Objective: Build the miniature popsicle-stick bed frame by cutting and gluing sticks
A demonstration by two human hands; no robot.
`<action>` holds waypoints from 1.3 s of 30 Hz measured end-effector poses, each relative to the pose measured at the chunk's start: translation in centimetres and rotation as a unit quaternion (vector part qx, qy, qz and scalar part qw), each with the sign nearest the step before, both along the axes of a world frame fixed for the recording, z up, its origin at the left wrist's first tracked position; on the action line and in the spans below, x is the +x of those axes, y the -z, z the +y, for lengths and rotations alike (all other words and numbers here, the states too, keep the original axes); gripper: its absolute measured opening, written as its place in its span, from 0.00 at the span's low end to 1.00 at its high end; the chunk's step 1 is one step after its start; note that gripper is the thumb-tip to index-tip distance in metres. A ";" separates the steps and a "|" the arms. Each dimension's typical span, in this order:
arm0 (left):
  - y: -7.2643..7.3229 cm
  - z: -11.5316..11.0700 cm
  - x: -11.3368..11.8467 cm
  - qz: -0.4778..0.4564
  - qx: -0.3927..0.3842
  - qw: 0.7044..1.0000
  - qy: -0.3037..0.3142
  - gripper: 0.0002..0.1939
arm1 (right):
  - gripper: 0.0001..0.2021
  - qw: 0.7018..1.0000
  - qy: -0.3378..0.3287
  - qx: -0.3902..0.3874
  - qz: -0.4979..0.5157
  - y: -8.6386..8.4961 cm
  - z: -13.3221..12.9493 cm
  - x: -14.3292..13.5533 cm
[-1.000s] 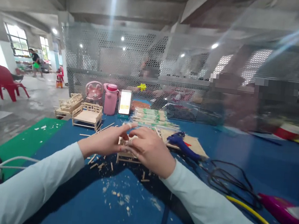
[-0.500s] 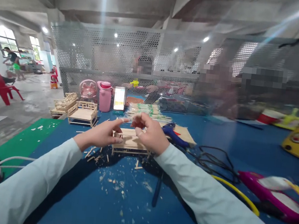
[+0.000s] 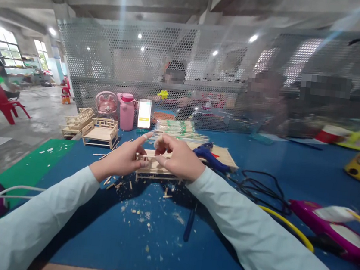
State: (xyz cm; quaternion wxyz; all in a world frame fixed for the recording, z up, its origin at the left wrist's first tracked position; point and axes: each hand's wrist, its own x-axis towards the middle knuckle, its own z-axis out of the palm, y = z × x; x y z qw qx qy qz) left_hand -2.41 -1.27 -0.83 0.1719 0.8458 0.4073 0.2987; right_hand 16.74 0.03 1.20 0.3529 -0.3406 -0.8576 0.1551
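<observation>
A miniature bench [image 3: 158, 177] of thin pale wooden sticks stands on the blue tabletop in front of me. My left hand [image 3: 122, 156] is at its left end, thumb and lower fingers closed around the small side frame, the index finger stretched forward. Over the bench seat is my right hand [image 3: 182, 158], its fingers curled and thumb bent inward near the bench's left part. Whatever lies between those fingertips is too small to make out. Behind my right hand lies a blue glue gun [image 3: 211, 157] on a flat wooden piece [image 3: 228, 156].
Finished-looking miniature benches [image 3: 100, 131] stand at back left, near a pink bottle [image 3: 126, 112] and a lit phone [image 3: 144, 114]. Bundled sticks [image 3: 176, 128] lie behind my hands. A dark blue tool [image 3: 189, 225], black cable [image 3: 258, 187] and purple power strip [image 3: 328, 228] lie right.
My right hand's fingers have come down and left, closer to the bench and my left hand. My left hand stays at the bench's left end. The view has tilted slightly.
</observation>
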 end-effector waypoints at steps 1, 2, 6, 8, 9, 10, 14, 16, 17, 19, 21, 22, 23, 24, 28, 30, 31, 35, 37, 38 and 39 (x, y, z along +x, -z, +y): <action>-0.1 0.0 0.0 -0.003 -0.001 1.000 0.004 0.41 | 0.10 1.000 0.000 0.001 -0.003 0.0 -0.1 -0.1; -0.1 -0.1 0.1 -0.006 -0.002 1.000 0.006 0.42 | 0.11 1.000 0.000 -0.002 -0.007 0.0 -0.1 -0.2; -0.3 -0.4 0.2 0.002 0.005 1.000 -0.004 0.42 | 0.11 0.999 0.000 -0.003 -0.048 0.4 0.0 -0.6; -0.2 -0.5 0.3 0.017 0.012 1.000 -0.006 0.42 | 0.10 0.998 0.003 0.003 -0.068 0.6 0.1 -0.7; -0.1 -0.6 0.3 0.024 0.017 1.000 -0.007 0.41 | 0.10 0.997 0.006 0.005 -0.073 0.6 0.1 -0.7; -0.1 -0.6 0.3 0.030 0.021 0.999 -0.007 0.41 | 0.09 0.997 0.010 0.008 -0.074 0.6 0.1 -0.7; 0.1 -0.5 0.4 0.028 0.034 0.999 0.000 0.41 | 0.11 0.996 0.020 0.014 -0.083 0.4 -0.2 -0.6; 0.2 -0.5 0.5 0.021 0.033 0.999 0.011 0.41 | 0.12 0.996 0.014 0.005 -0.090 0.2 -0.3 -0.5; 0.2 -0.5 0.7 0.018 0.033 0.999 0.017 0.41 | 0.13 0.995 0.005 -0.003 -0.097 0.0 -0.4 -0.4; 0.2 -0.7 1.0 0.012 0.038 0.999 0.029 0.40 | 0.13 0.993 -0.013 -0.025 -0.114 -0.3 -0.4 -0.1; 0.3 -0.8 1.2 0.009 0.039 0.999 0.031 0.40 | 0.10 0.991 -0.018 -0.048 -0.126 -0.5 -0.4 0.1; 0.3 -0.8 1.4 0.009 0.037 0.999 0.029 0.41 | 0.08 0.991 -0.015 -0.056 -0.124 -0.6 -0.4 0.1; 0.3 -0.8 1.4 0.010 0.035 0.999 0.028 0.41 | 0.08 0.991 -0.010 -0.060 -0.116 -0.6 -0.4 0.1; 0.3 -0.8 1.5 0.012 0.033 0.999 0.028 0.41 | 0.08 0.993 -0.006 -0.061 -0.104 -0.6 -0.4 0.1; 0.3 -0.8 1.5 0.023 0.035 0.999 0.035 0.41 | 0.12 0.997 0.005 -0.052 -0.062 -0.5 -0.7 -0.4; 0.3 -0.8 1.5 0.025 0.038 0.998 0.035 0.42 | 0.12 0.996 0.010 -0.052 -0.066 -0.5 -0.8 -0.6; 0.3 -0.8 1.5 0.024 0.039 0.998 0.035 0.42 | 0.12 0.996 0.011 -0.053 -0.069 -0.5 -0.8 -0.6; 0.5 -0.6 1.4 0.013 0.044 0.998 0.038 0.43 | 0.16 0.997 0.001 -0.056 -0.060 -0.3 -0.7 -0.7; 0.5 -0.6 1.4 0.011 0.045 0.998 0.040 0.43 | 0.17 0.996 -0.002 -0.063 -0.057 -0.3 -0.7 -0.7; 0.4 -0.6 1.4 0.012 0.044 0.998 0.041 0.44 | 0.17 0.996 -0.003 -0.064 -0.058 -0.3 -0.6 -0.8; 0.3 -0.7 1.4 0.014 0.041 0.998 0.041 0.44 | 0.17 0.996 -0.003 -0.062 -0.062 -0.3 -0.6 -0.8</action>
